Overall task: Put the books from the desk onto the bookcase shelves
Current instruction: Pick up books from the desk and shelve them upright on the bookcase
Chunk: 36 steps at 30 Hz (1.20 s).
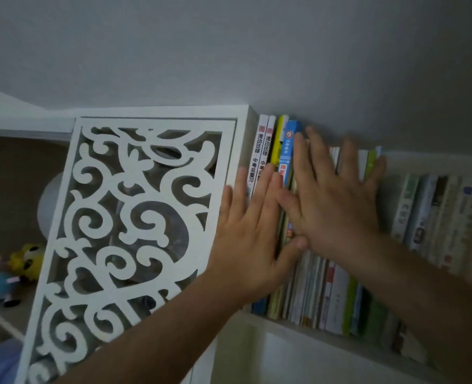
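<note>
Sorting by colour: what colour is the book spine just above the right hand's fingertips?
Bright blue book spine, with a round white-and-red emblem near its top; head view.

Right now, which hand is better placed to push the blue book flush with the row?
Probably the right hand: its fingers already lie flat on the blue book. The left hand lies lower, over the white-spined books beside the fretwork panel.

left hand (247, 234) and right hand (337, 198) flat against shelved books (326, 295), white bookcase (157, 217)

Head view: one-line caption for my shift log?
Left hand and right hand press flat on upright books on the bookcase shelf.
</note>
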### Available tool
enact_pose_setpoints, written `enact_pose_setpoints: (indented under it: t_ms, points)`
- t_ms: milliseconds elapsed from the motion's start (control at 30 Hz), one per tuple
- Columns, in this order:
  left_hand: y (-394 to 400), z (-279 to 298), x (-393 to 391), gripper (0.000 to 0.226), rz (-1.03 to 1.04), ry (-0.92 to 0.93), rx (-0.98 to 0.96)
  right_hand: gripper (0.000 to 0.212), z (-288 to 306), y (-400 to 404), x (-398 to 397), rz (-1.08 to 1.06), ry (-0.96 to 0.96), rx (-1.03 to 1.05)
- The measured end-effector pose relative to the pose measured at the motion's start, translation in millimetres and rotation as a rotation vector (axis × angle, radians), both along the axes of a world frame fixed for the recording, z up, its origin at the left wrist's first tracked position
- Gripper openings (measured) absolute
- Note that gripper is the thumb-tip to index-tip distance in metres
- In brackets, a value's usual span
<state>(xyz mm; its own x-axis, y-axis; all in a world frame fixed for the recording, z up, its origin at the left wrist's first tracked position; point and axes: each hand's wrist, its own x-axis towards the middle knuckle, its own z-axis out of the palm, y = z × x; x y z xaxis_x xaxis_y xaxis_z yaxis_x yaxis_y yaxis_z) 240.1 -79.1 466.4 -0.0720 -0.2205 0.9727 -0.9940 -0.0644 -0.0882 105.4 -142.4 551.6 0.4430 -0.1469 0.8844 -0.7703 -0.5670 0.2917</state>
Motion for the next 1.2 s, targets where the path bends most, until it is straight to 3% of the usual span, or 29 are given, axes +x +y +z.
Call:
enact_pose_setpoints:
  t_ms: [233,333,400,533,633,733,833,967,1133,1200]
  points:
    - [13.9,0.7,33.3,0.098,0.206,-0.141,0.095,0.079,13.3,28.1,20.3,0.206,0.104,0.22]
    - [20.4,-0.8,12.5,0.096,0.141,-0.06,0.029,0.083,10.2,37.5,-31.3,0.433,0.029,0.206]
    - [25.3,13.7,-23.9,0.089,0.016,-0.143,-0.017,0.081,-6.9,45.6,-76.8,0.477,0.0,0.167]
    - [28.1,47.7,-127.1,0.072,-0.326,-0.45,0.009,0.065,-46.9,48.7,-191.8,0.389,-0.122,0.083]
    - [8.1,48.3,-191.7,0.055,-0.462,-0.608,0.096,0.045,-57.0,34.8,-312.2,0.237,-0.459,0.007]
    - [-19.1,42.0,-250.1,0.048,-0.633,-0.544,0.215,0.032,-65.2,11.4,-423.6,-0.014,-0.769,0.215]
    - [-49.5,35.2,-305.9,0.051,-0.726,-0.48,0.277,0.03,-89.6,-17.3,-486.5,-0.135,-0.874,0.563]
    - [-94.2,30.1,-371.7,0.052,-0.641,-0.494,0.349,0.051,-112.1,-48.9,-506.9,-0.18,-0.837,0.789]
    - [-139.8,38.7,-421.6,0.065,-0.275,-0.607,0.502,0.051,-98.1,-72.4,-516.7,-0.067,-0.776,0.751]
    - [-147.0,43.1,-427.6,0.072,-0.223,-0.603,0.497,0.057,-96.8,-79.4,-519.8,-0.071,-0.711,0.859]
